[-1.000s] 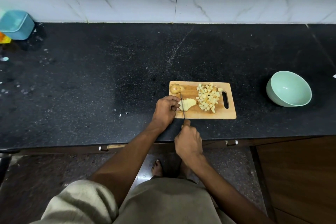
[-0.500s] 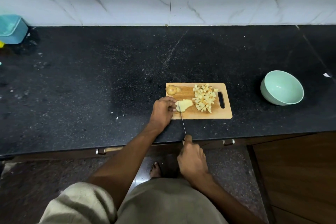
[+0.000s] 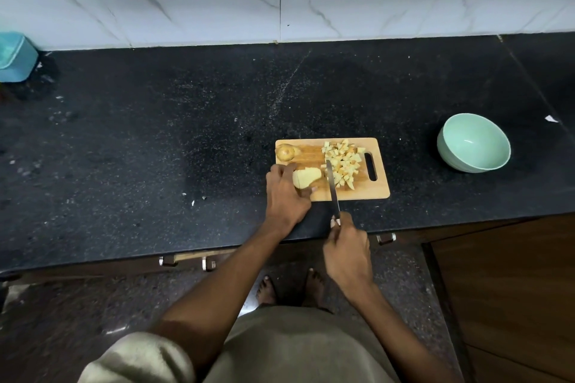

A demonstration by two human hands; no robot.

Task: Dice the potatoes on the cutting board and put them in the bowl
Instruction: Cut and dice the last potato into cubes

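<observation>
A pale, peeled potato piece (image 3: 306,177) is held down at the near left part of the rectangular wooden cutting board (image 3: 381,191) by the left hand (image 3: 285,193), whose fingers are curled over its left end; its long axis runs left to right, the free end pointing right toward the blade. The slim steel knife (image 3: 333,188) is gripped by its handle in the right hand (image 3: 347,250), which sits nearer the body, off the counter edge; the blade runs away from the body, just right of the piece and beside a heap of diced yellow potato cubes (image 3: 342,163). The next cut is judged to fall across the piece's long axis. A small unpeeled brown potato (image 3: 286,152) lies at the board's far left corner. The mint-green round bowl (image 3: 474,141) stands well apart to the right on the black speckled stone counter (image 3: 155,134), and nothing is seen inside it.
</observation>
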